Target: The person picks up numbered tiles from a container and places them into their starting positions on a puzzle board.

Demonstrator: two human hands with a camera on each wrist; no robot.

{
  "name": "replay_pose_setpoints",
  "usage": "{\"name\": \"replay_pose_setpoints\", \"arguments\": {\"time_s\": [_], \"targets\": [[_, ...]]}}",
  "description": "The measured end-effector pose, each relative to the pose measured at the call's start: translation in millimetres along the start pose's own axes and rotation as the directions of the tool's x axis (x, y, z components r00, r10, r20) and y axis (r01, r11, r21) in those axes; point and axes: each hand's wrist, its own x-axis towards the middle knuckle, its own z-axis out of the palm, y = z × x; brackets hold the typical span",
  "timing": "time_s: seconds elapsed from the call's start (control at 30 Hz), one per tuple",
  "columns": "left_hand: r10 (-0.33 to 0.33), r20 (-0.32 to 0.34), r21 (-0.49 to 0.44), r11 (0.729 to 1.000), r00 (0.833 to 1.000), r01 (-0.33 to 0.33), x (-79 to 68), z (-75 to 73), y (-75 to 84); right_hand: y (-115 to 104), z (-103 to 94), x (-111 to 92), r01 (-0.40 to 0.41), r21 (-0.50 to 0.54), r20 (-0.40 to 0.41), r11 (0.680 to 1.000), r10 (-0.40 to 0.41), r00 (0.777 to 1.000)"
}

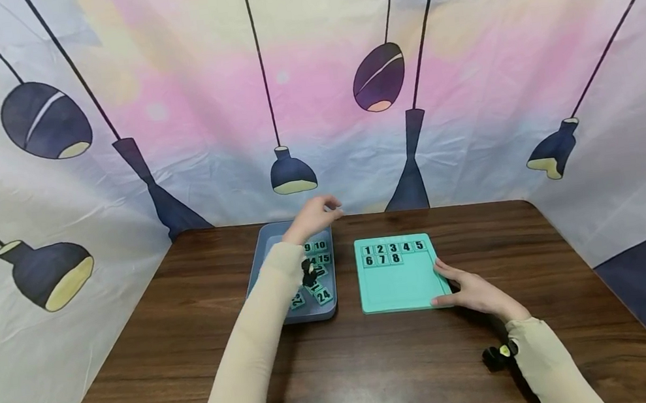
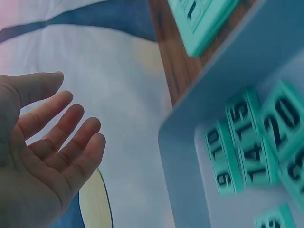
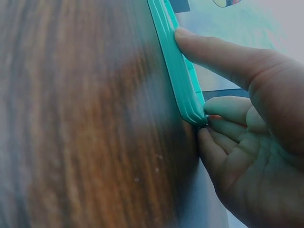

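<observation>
My left hand (image 1: 315, 217) hovers above the far end of the blue-grey tray (image 1: 335, 299), its fingers loosely bent. Nothing lies in that palm in the left wrist view. Green number tiles (image 2: 256, 164) lie in the tray, among them 9, 10, 14, 15, 20 and 24, some tilted or overlapping. To the right of the tray, the green number board (image 1: 397, 289) lies flat on the table, with tiles 1 to 5 in its top row and 6, 7, 8 below. My right hand (image 1: 477, 292) holds the board's near right corner, thumb and fingers against its edges (image 3: 173, 71).
The brown wooden table (image 1: 341, 377) carries both tray and board, a narrow strip of wood between them. A cloth (image 1: 199, 96) printed with hanging lamps rises behind the table's far edge. A small black device (image 1: 499, 357) sits at the right wrist.
</observation>
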Motion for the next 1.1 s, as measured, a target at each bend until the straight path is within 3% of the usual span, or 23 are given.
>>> {"name": "replay_pose_setpoints", "arguments": {"time_s": [0.17,0.37,0.7,0.9,1.1], "targets": [[-0.03,-0.022,0.014,0.999,0.999,0.03,-8.2,-15.4,-18.3,1,1.4,1,0.001,0.003,-0.002,1.0,-0.001,1.0],[-0.102,-0.015,-0.001,0.995,0.995,0.102,-18.5,-20.9,-39.5,0,1.9,1,0.004,0.003,-0.002,1.0,-0.004,1.0],[-0.159,-0.008,0.041,0.986,0.987,0.159,-25.5,-14.2,-74.4,-1,1.6,0,0.012,0.003,0.001,1.0,-0.012,1.0],[-0.236,0.037,0.069,0.97,0.971,0.233,-27.2,-7.0,-84.7,0,0.9,1,0.015,-0.007,-0.004,1.0,-0.015,1.0],[-0.238,0.08,0.091,0.969,0.968,0.231,-29.3,-1.4,-87.6,-1,2.0,1,0.013,-0.013,-0.005,1.0,-0.013,1.0]]}}
